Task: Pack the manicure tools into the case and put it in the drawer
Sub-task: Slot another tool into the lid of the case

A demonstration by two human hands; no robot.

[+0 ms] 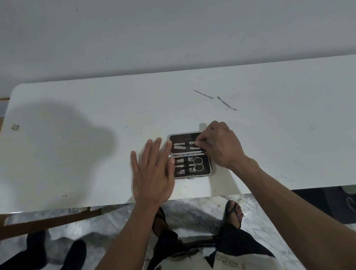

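The manicure case lies open flat on the desk between the two hands, its two halves one beyond the other and its long axis running side to side from the left hand toward the right. The far half carries two flat silver tools under a dark strap, both lying along that same long axis, their narrow ends toward the right hand. The near half holds a pair of scissors with its finger loops toward the right hand and its blades pointing toward the left hand, along with nail clippers laid in the same side-to-side direction.

The right hand sits at the case's right end, its fingers curled and its fingertips pinching the end of the upper tool in the far half. The left hand lies at the case's left end, released, fingers straight and spread; its fingertips reach the left edge of the case, though whether they press on it cannot be told.

Beyond the right hand, well apart from the case, two thin loose tools rest on the desk: one slim rod and, just beside it to the right, another, both angled diagonally.

Below the desk edge, the person's feet in sandals stand on a marbled floor.
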